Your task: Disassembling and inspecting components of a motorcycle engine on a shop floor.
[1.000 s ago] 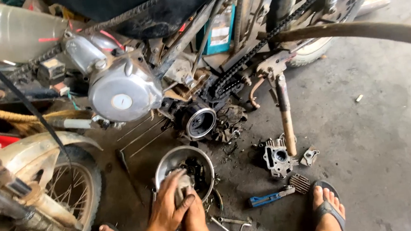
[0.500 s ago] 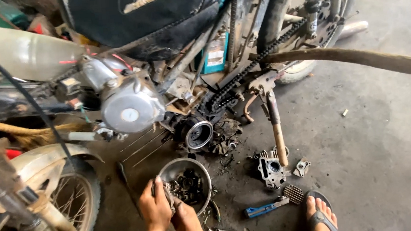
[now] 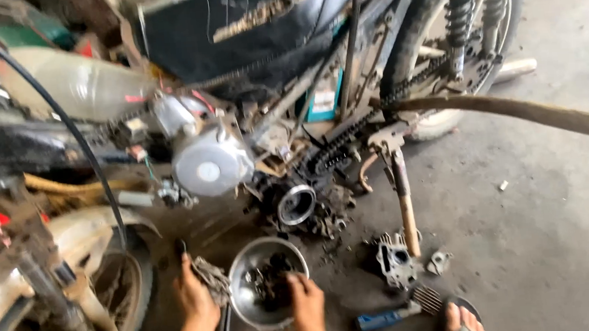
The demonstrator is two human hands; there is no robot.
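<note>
A: Where are the hands?

B: Both are low by the metal bowl (image 3: 245, 300). The right hand (image 3: 307, 303) reaches over the near rim, fingers curled down among the dark small parts (image 3: 272, 284) inside; whether it has pinched one I cannot tell. The left hand (image 3: 194, 295) lies just left of the bowl, resting on a greasy rag (image 3: 212, 275), fingers loose, gripping nothing that I can see.

A: How would you do this well?

B: I would steady the bowl and lift the parts out one at a time, since they look oily.

A: What is close by?

B: Beyond the hands sits the open engine (image 3: 296, 204) of the motorbike. Right of the right hand lie a finned engine piece (image 3: 394, 262) and a wire brush (image 3: 394, 312) with a blue handle. The kickstand (image 3: 405, 206) and a sandalled foot (image 3: 461, 320) crowd that side.
</note>
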